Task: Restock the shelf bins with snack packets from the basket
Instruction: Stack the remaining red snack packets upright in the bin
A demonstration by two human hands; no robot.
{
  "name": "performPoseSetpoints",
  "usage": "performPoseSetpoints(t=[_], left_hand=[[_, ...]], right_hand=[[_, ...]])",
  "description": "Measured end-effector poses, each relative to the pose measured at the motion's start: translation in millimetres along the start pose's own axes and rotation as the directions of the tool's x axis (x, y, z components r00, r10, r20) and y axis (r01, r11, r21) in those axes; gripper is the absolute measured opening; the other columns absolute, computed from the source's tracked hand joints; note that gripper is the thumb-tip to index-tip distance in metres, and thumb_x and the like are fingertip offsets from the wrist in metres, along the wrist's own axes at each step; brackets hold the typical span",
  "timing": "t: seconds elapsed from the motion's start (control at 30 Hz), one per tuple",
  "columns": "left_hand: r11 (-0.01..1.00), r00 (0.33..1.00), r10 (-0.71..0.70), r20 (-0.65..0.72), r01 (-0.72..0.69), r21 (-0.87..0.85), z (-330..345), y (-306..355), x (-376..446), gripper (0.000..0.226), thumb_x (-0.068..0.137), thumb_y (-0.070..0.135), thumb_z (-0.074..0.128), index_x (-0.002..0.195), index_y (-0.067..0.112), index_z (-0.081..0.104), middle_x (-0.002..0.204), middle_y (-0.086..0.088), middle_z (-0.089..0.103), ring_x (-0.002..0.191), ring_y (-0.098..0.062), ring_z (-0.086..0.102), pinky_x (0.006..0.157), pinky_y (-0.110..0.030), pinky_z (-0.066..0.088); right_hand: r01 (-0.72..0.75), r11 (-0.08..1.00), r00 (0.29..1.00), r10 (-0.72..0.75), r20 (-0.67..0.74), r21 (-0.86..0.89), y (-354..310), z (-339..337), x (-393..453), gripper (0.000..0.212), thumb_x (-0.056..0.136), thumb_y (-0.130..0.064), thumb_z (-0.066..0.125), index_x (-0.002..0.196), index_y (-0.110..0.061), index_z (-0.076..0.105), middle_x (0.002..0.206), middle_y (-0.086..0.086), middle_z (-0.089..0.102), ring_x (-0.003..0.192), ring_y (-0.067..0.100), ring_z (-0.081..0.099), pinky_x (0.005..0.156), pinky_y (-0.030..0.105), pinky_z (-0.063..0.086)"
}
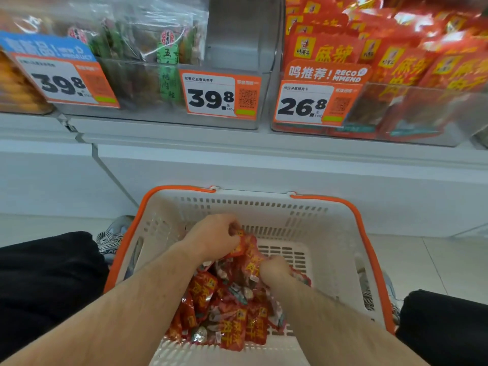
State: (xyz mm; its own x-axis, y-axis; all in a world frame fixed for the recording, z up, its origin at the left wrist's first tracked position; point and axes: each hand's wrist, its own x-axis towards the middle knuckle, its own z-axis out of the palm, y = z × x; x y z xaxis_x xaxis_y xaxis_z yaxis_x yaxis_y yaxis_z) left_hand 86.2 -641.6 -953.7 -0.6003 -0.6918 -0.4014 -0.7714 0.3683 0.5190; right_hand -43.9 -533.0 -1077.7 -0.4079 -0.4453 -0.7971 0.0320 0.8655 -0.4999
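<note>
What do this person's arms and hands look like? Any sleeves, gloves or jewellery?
Both forearms are bare right to the bottom edge of the picture, so no sleeves show. The left hand and right hand wear no gloves, and no watch or wristband shows; rings cannot be ruled out. The forearms are lightly haired.

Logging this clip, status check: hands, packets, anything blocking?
Left hand and right hand both gripping red foil snack packets inside white plastic basket. Clear bin of matching red packets above right. Nothing blocking.
</note>
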Motion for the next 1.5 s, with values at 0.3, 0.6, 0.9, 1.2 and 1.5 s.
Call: performPoseSetpoints(t=[0.3, 0.6, 0.9, 1.2, 1.5], left_hand=[[0.971, 1.000, 0.002, -0.002, -0.002, -0.240, -8, 35, -9, 0.048, 0.088, 0.039, 0.065, 0.132, 0.025, 0.053, 0.123, 0.005, 0.058, 0.106, -0.015, 0.059, 0.097, -0.036, 0.051], [0.748, 0.970, 0.204, -0.129, -0.239, -0.619, -41, 93, -30, 0.017, 0.086, 0.011, 0.073, 0.098, 0.023, 0.070, 0.093, 0.006, 0.076, 0.087, -0.008, 0.071, 0.087, -0.032, 0.055], [0.655, 0.877, 0.353, -0.327, -0.481, -0.582, -80, 164, -52, 0.022, 0.085, 0.008, 0.073, 0.101, 0.024, 0.069, 0.091, 0.006, 0.076, 0.085, -0.012, 0.072, 0.084, -0.041, 0.057], [0.790, 0.471, 0.430, -0.771, -0.609, 0.069, -128, 214, -23, 0.067, 0.073, 0.050, 0.078, 0.129, 0.020, 0.055, 0.127, 0.004, 0.055, 0.122, -0.017, 0.049, 0.104, -0.036, 0.041], [0.960, 0.624, 0.280, -0.729, -0.187, 0.208, -127, 202, 17, 0.119, 0.063, 0.074, 0.071, 0.152, 0.020, 0.014, 0.160, -0.016, 0.011, 0.140, -0.041, 0.022, 0.106, -0.057, 0.036]], right_hand=[[0.350, 0.902, 0.923, -0.378, -0.069, -0.253, -54, -94, -72, 0.013, 0.097, -0.024, 0.051, 0.098, -0.025, 0.064, 0.079, -0.001, 0.063, 0.070, 0.017, 0.064, 0.058, 0.027, 0.052], [0.576, 0.766, 0.801, -0.598, 0.014, -0.286, -123, -165, -189, 0.012, 0.098, -0.014, 0.056, 0.087, -0.015, 0.059, 0.083, 0.011, 0.068, 0.065, 0.018, 0.064, 0.073, 0.040, 0.055], [0.685, 0.480, 0.461, -0.868, -0.185, -0.547, -135, -206, -258, 0.021, 0.083, -0.023, 0.074, 0.089, -0.034, 0.057, 0.085, -0.013, 0.064, 0.073, 0.007, 0.061, 0.068, 0.028, 0.053], [0.709, 0.318, -0.143, -0.810, -0.569, -0.630, -138, -264, -278, 0.015, 0.084, -0.036, 0.063, 0.098, -0.030, 0.063, 0.080, -0.004, 0.069, 0.072, 0.021, 0.066, 0.069, 0.042, 0.056], [0.646, 0.521, -0.171, -0.614, -0.771, -0.558, -162, -340, -245, 0.016, 0.093, -0.028, 0.062, 0.102, -0.016, 0.067, 0.090, 0.005, 0.070, 0.085, 0.028, 0.063, 0.075, 0.039, 0.050]])
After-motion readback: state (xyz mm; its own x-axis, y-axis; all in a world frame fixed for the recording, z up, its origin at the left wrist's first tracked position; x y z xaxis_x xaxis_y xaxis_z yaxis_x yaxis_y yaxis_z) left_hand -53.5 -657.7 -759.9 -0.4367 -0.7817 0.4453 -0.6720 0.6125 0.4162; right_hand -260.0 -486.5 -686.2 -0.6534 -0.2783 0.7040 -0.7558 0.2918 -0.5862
